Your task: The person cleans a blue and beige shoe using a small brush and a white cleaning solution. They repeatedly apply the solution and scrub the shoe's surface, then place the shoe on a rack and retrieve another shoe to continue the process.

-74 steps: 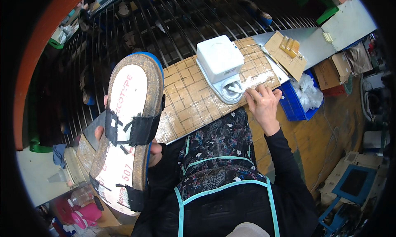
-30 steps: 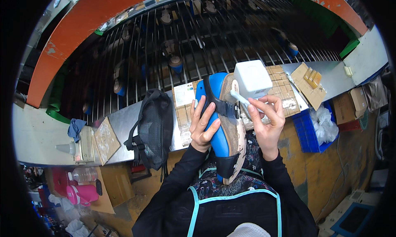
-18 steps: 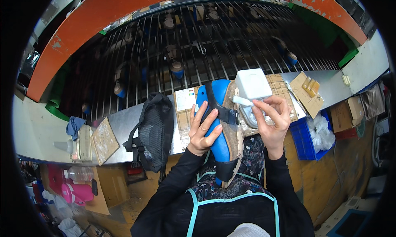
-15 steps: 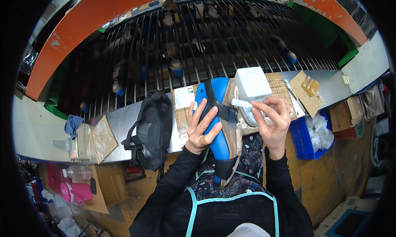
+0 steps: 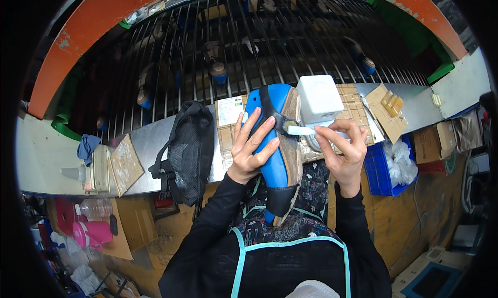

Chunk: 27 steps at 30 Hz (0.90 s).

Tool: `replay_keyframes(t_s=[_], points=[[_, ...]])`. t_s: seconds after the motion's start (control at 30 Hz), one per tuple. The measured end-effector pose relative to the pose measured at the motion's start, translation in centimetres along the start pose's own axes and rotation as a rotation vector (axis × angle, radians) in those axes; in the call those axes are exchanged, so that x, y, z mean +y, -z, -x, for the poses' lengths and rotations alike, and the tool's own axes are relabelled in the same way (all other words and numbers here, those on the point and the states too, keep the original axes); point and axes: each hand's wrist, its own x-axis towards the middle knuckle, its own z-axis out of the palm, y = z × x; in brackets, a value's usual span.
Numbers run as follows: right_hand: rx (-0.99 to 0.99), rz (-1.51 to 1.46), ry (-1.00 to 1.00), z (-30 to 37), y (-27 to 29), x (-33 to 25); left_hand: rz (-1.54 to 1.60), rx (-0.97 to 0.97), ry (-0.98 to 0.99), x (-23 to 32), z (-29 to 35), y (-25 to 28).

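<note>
A sandal with black straps and a cork-coloured sole (image 5: pixel 293 163) sits on a blue shoe last (image 5: pixel 273 168), held upright in front of me. My left hand (image 5: pixel 250 151) grips it from the left, its fingers spread across the strap and the last. Between the thumb and fingers of my right hand (image 5: pixel 343 151) is a small white-handled brush (image 5: pixel 302 131). Its tip meets the end of the black strap by the sole's edge; the bristles are hard to make out. Just behind the brush stands a white square-sided container (image 5: pixel 318 98), its base partly hidden by my right hand.
A cardboard-covered board (image 5: pixel 348 103) lies under the container on the metal bench. To the left rests a black mesh bag (image 5: pixel 191 152). Beyond the bench runs a rack of metal bars (image 5: pixel 236 49) with several sandals on it. A blue crate (image 5: pixel 381 173) stands at the right.
The brush tip has shifted from the sole's edge beyond the strap onto the strap's end. The sandal has turned slightly, showing more of the sole's side. Both hands keep their hold.
</note>
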Motion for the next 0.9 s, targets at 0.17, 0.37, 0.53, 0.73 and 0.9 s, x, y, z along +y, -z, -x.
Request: replay_keyframes(t_s=[0.17, 0.37, 0.53, 0.73, 0.9], points=[[-0.049, -0.035, 0.058, -0.6, 0.6, 0.2, 0.033, -0.013, 0.016, -0.3, -0.4, 0.2], [0.051, -0.150, -0.065, -2.0, 0.3, 0.5, 0.157, 0.102, 0.022, -0.5, -1.0, -0.8], [-0.189, -0.406, -0.145, -2.0, 1.6, 0.9, 0.156, 0.194, 0.074, -0.7, -1.0, -1.5], [0.044, -0.486, -0.379, 0.2, -0.7, 0.0, 0.073, 0.226, -0.039, -1.8, -1.4, -1.5], [-0.107, -0.748, -0.582, 3.0, -0.4, -1.1, -0.065, 0.224, 0.023, -1.6, -1.4, -1.0]])
